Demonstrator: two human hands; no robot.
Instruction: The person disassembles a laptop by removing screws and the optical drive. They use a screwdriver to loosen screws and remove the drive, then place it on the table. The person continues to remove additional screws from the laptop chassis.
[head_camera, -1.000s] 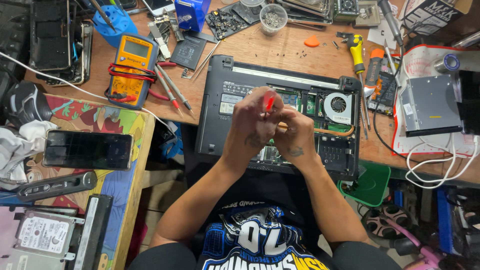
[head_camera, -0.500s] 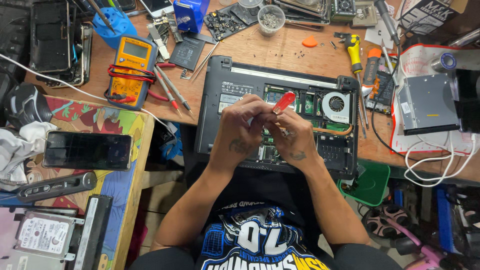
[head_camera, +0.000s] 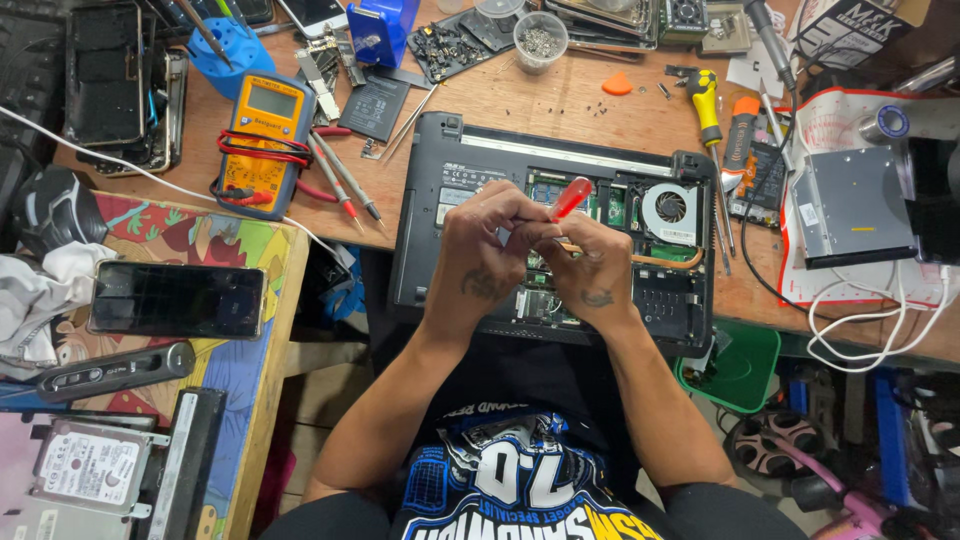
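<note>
An opened black laptop (head_camera: 455, 200) lies upside down on the wooden bench, its circuit board and round fan (head_camera: 671, 209) exposed. Both my hands meet above its middle. My right hand (head_camera: 590, 270) grips a red-handled screwdriver (head_camera: 570, 197), whose handle points up and to the right. My left hand (head_camera: 485, 250) is curled against the right one, fingers pinched at the screwdriver's lower part; the tip is hidden behind my fingers.
A yellow multimeter (head_camera: 262, 140) with red probes lies left of the laptop. A silver drive (head_camera: 850, 205) and white cables sit at right, a yellow-handled screwdriver (head_camera: 706, 100) behind. A dark phone (head_camera: 175, 300) and a hard drive (head_camera: 85, 470) rest on the colourful side table.
My hands stay joined over the laptop. The red handle has tilted from upright toward the right, and the hands have shifted slightly.
</note>
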